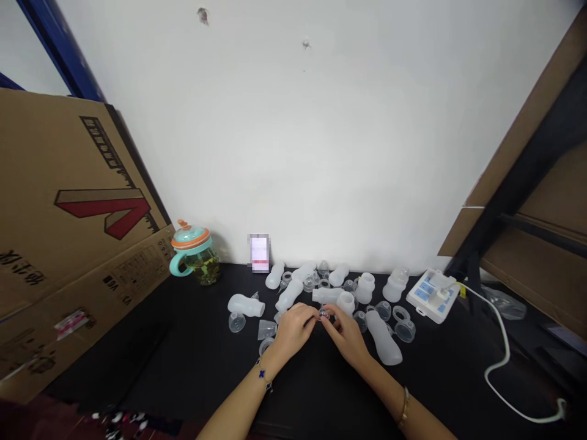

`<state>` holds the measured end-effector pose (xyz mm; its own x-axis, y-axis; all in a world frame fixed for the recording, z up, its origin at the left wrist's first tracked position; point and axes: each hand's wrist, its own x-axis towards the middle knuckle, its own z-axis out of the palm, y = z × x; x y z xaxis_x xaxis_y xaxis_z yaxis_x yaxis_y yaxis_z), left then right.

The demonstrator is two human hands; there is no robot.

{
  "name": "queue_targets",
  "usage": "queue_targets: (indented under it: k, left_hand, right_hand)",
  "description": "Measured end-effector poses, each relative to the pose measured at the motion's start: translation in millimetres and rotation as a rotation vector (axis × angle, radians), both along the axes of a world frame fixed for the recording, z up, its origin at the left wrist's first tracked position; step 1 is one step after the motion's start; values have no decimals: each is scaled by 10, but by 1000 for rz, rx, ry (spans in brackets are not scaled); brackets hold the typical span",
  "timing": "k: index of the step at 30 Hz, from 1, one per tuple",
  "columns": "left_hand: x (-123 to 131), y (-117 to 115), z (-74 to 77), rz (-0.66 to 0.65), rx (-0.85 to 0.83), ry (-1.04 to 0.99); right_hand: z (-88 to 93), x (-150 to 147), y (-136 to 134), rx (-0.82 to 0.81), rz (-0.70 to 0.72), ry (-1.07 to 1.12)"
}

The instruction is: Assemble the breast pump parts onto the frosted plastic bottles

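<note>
While the left hand [293, 328] and right hand [347, 335] pinch a little clear piece [324, 314] between them, a bunch of frosted bottles [384, 340] litters the tabletop [197, 348] toward its back edge.

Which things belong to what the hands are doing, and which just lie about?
Probably part of it:
small clear piece between left hand and right hand
frosted bottles
clear domes
rings

Seemingly just around:
lidded jug
lit screen
white power strip
cardboard box
</note>
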<state>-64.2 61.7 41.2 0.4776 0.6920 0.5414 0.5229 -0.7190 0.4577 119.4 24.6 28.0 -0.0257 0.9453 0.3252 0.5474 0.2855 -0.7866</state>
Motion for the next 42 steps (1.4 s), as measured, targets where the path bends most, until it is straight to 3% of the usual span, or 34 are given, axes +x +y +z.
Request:
queue_targets:
  k: [14,23,28,35,42]
  left_hand:
    - [1,-5,62,-56,-5,5]
    - [-17,-37,142,-14,-32,-3]
    - [-13,-9,86,87,-18,10]
    - [64,130,-101,288,109,219]
    - [136,480,-47,252,80,356]
  right_hand:
    - [17,1,-19,-8,-14,32]
    - [-4,5,-13,25,-49,31]
    - [-5,0,-15,5,-48,37]
    - [18,-7,-13,16,-18,50]
    - [78,-42,-72,38,-11,51]
